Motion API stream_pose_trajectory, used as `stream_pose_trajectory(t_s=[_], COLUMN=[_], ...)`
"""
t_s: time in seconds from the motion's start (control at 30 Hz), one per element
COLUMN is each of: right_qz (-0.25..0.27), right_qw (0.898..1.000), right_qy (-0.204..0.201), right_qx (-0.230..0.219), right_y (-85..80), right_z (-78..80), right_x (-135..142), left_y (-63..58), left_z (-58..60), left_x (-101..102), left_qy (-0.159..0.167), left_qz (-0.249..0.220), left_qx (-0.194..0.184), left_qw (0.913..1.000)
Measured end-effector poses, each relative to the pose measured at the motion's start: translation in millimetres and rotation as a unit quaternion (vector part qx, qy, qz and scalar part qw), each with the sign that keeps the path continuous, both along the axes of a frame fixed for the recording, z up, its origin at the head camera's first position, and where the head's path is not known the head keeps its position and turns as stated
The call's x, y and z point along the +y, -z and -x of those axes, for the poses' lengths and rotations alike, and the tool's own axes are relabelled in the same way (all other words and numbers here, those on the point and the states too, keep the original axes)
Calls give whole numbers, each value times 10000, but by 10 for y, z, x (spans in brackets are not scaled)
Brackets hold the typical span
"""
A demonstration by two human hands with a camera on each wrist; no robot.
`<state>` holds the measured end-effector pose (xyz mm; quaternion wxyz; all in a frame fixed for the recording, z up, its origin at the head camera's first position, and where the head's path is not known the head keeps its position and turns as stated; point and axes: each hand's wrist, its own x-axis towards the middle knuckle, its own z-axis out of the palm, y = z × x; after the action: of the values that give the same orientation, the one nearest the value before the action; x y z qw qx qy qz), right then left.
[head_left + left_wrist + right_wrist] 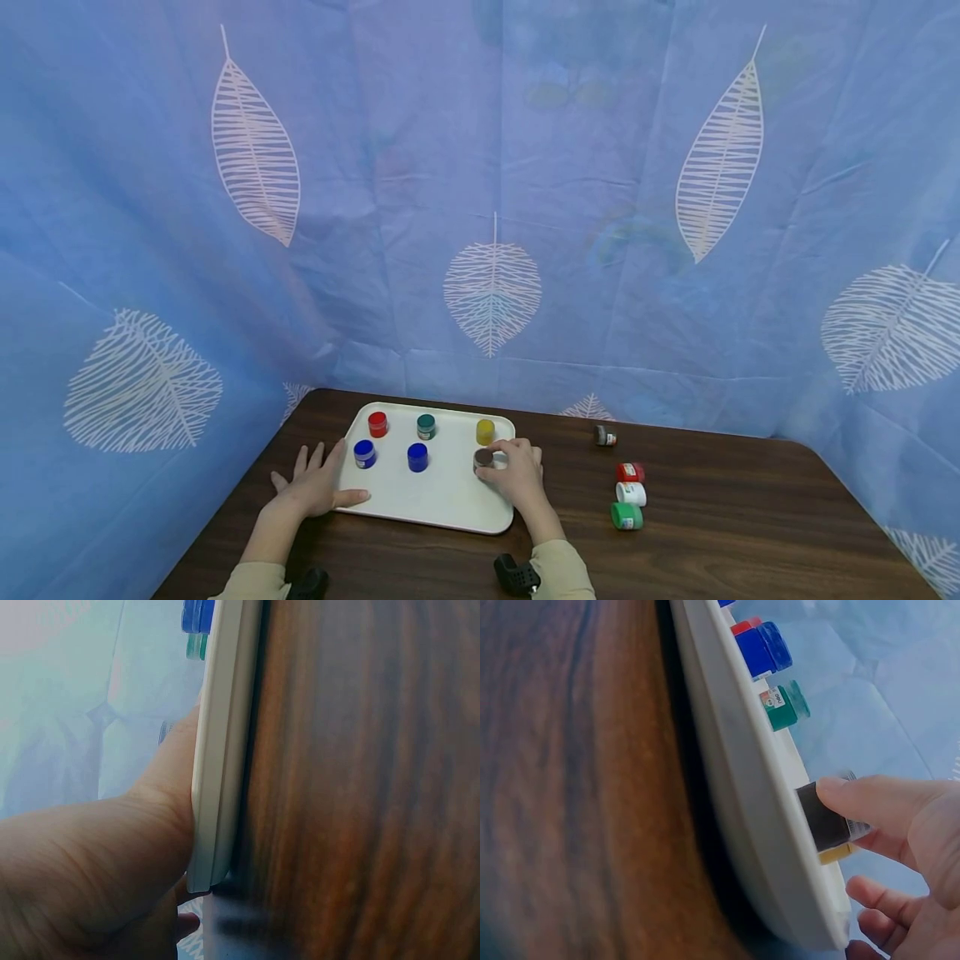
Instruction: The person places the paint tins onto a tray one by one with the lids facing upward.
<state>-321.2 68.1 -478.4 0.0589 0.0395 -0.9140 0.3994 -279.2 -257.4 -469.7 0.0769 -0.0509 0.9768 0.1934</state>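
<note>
A white tray (427, 504) lies on the table, with small paint jars standing on it. Thumb and fingers of my right hand (522, 477) pinch a dark brown jar (483, 459) at the tray's right side; the right wrist view shows this jar (825, 819) close up. Behind it is a yellow jar (485, 431). My left hand (309, 490) rests with spread fingers at the tray's left edge, thumb over the rim. Nearest to it is a blue jar (364, 453), with a red jar (377, 424) behind. Mid-tray are another blue jar (417, 457) and a dark green jar (426, 427).
Right of the tray, on the dark wooden table (720, 517), are a dark jar (605, 436), a red jar (630, 472), a white jar (632, 494) and a green jar (627, 516). A blue curtain (600, 317) with white leaves hangs behind.
</note>
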Motion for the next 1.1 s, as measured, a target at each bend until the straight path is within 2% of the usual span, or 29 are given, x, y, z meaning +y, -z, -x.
stream_pose_trajectory(t_s=[0.33, 0.63, 0.9, 1.1], right_qz=[-76, -63, 9, 231], right_qw=[9994, 9983, 9944, 9926], right_qy=[-287, -226, -202, -109], right_qx=[170, 538, 1034, 1190], right_y=[-67, -208, -303, -356], right_z=[-56, -122, -171, -187], right_x=[97, 271, 558, 854], left_y=[-8, 0, -12, -11], left_z=[7, -1, 0, -11], left_x=[9, 9, 6, 8], left_qy=[27, 62, 47, 26], left_qz=[10, -68, -60, -79], left_qx=[8, -18, 22, 28], left_qw=[10000, 10000, 10000, 10000])
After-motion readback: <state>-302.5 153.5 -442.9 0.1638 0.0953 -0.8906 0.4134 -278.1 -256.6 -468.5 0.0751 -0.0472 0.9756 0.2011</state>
